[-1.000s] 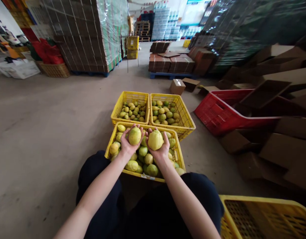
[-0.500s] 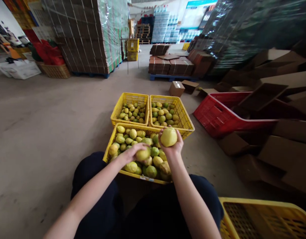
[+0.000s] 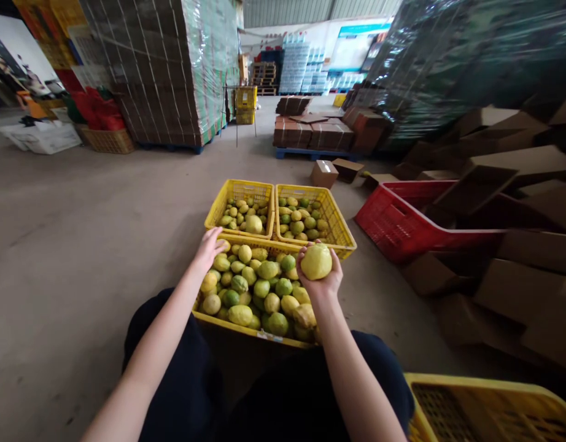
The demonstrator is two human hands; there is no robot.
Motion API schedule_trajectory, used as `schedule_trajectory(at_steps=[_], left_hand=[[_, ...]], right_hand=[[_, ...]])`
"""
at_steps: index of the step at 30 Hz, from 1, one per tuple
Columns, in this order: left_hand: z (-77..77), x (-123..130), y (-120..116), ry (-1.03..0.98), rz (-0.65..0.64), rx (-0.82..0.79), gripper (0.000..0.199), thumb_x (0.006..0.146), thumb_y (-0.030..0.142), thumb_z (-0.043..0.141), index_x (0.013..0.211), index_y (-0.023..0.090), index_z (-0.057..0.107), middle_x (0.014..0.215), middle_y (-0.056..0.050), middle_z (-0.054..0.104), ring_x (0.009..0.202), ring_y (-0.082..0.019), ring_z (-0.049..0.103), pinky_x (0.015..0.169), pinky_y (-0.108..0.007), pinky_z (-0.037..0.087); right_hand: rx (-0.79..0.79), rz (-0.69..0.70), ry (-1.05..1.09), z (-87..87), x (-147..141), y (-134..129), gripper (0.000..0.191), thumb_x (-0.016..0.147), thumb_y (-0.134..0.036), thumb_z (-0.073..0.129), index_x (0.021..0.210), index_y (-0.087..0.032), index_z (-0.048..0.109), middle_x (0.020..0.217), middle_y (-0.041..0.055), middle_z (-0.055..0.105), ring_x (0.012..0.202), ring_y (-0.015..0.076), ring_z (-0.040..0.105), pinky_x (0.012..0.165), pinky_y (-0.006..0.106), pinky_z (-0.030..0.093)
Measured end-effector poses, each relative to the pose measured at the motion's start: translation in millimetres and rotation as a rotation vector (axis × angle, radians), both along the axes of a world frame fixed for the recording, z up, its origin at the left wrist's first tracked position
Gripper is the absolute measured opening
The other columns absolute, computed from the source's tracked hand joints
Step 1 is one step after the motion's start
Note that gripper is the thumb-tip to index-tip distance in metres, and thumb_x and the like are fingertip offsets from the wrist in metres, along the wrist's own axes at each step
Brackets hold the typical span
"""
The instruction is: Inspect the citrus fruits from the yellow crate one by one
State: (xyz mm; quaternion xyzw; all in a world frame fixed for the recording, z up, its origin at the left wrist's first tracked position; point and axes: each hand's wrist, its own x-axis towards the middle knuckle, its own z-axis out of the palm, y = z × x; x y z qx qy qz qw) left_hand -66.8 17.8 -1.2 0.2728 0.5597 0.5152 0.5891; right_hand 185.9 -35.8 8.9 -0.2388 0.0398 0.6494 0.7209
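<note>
My right hand is wrapped round a large pale yellow-green fruit above the right part of the near yellow crate, which is full of yellow and green fruits. At that crate's back left corner is my left hand, fingers apart, holding nothing. Behind stand two more yellow crates side by side, the left one and the right one, both with smaller loads of fruit. A large pale yellow fruit lies at the front of the back left crate.
To the right a red crate holds cardboard, with flattened boxes around it. Another yellow crate stands at the lower right. Farther off are a small carton and wrapped pallet stacks.
My left hand has moved left and up and let go of its fruit; a large fruit now lies in the back left crate. My right hand still holds its fruit.
</note>
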Motion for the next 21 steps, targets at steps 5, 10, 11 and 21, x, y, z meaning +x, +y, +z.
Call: schedule_trajectory(at_steps=[5, 10, 11, 21], left_hand=[[-4.6, -5.8, -10.0, -0.057, -0.147, -0.076, 0.012, 0.089, 0.024, 0.055, 0.093, 0.017, 0.064, 0.117, -0.012, 0.068, 0.091, -0.018, 0.071, 0.089, -0.034, 0.056], [-12.6, 10.4, -28.1, 0.360, -0.567, -0.001, 0.021, 0.090, 0.036, 0.056, 0.097, 0.021, 0.068, 0.120, -0.007, 0.070, 0.103, -0.021, 0.068, 0.092, -0.033, 0.052], [-12.2, 10.0, -29.0, 0.484, -0.607, 0.037, 0.022, 0.091, 0.037, 0.054, 0.097, 0.022, 0.068, 0.119, -0.006, 0.070, 0.106, -0.021, 0.067, 0.095, -0.032, 0.050], [4.6, -5.6, -39.5, 1.423, -0.726, 0.063, 0.039, 0.098, 0.042, 0.041, 0.117, 0.017, 0.065, 0.134, -0.016, 0.064, 0.120, -0.033, 0.062, 0.096, -0.037, 0.047]], right_hand=[[-0.028, 0.049, -0.036, -9.4, -3.9, 1.5, 0.023, 0.087, -0.032, 0.051, 0.104, -0.025, 0.064, 0.078, 0.0005, 0.073, 0.068, 0.0181, 0.070, 0.058, 0.030, 0.061], [-0.088, 0.231, -0.140, -23.8, -18.3, 0.8, 0.022, 0.083, -0.036, 0.058, 0.101, -0.024, 0.063, 0.081, 0.0014, 0.074, 0.070, 0.0198, 0.071, 0.057, 0.031, 0.061], [-0.100, 0.280, -0.167, -27.6, -22.4, 0.5, 0.022, 0.082, -0.036, 0.060, 0.100, -0.023, 0.062, 0.080, 0.0022, 0.074, 0.068, 0.0202, 0.071, 0.055, 0.031, 0.060], [-0.158, 1.175, -0.678, -78.7, -81.3, -46.6, 0.015, 0.069, -0.026, 0.077, 0.074, -0.020, 0.063, 0.058, 0.0015, 0.068, 0.045, 0.0189, 0.064, 0.034, 0.027, 0.049]])
